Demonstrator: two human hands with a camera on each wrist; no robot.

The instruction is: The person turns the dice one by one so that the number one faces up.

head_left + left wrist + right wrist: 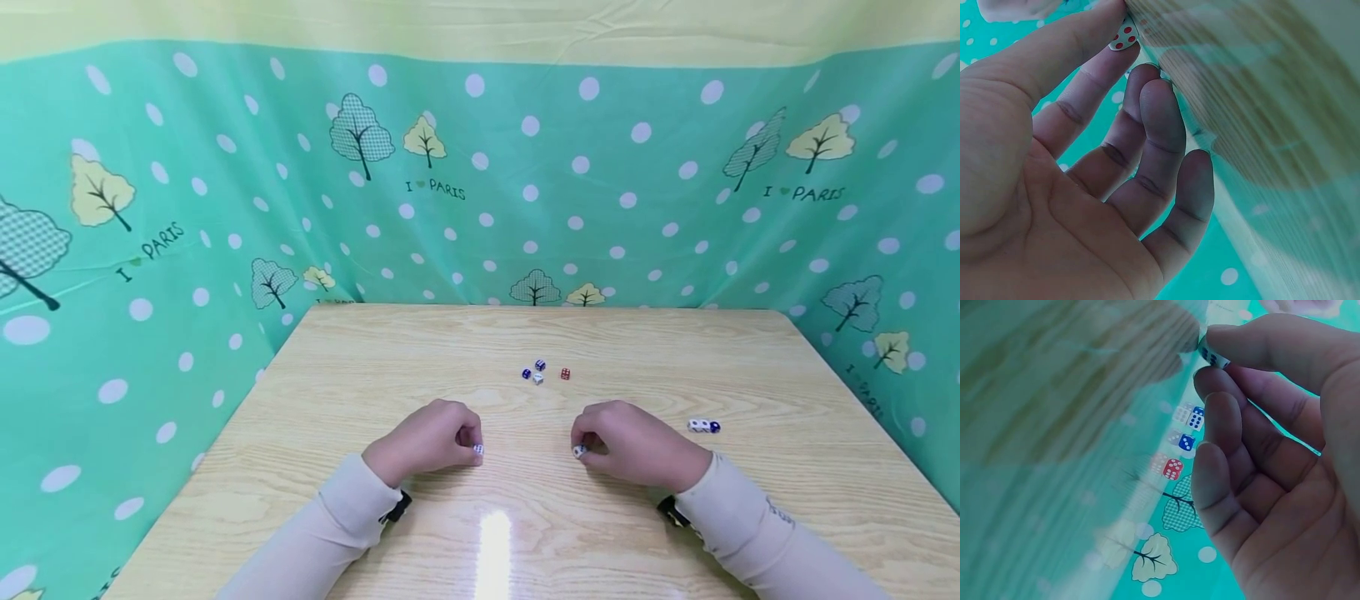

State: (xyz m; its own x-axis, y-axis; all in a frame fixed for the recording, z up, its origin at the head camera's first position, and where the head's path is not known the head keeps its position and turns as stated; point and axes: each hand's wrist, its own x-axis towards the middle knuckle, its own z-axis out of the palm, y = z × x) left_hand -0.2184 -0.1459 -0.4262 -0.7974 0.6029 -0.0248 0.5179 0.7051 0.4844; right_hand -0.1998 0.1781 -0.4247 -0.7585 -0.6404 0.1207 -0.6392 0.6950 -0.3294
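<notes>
Between thumb and index finger my left hand (433, 440) pinches a small white die (477, 449). In the left wrist view that die (1124, 36) shows red pips, and the other fingers curve loosely below it. My right hand (632, 442) pinches another white die (578, 451) just above or on the tabletop. Dark pips show on this die (1212, 355) in the right wrist view, where the thumb hides part of it. A gap of bare wood separates the two hands.
Beyond the hands on the wooden table (360, 358) lie two blue dice (540, 365), a white die (538, 378) and a red die (566, 374). Right of my right hand, two white dice (698, 426) and a blue die (715, 427) form a row. Green dotted cloth (525, 192) surrounds the table.
</notes>
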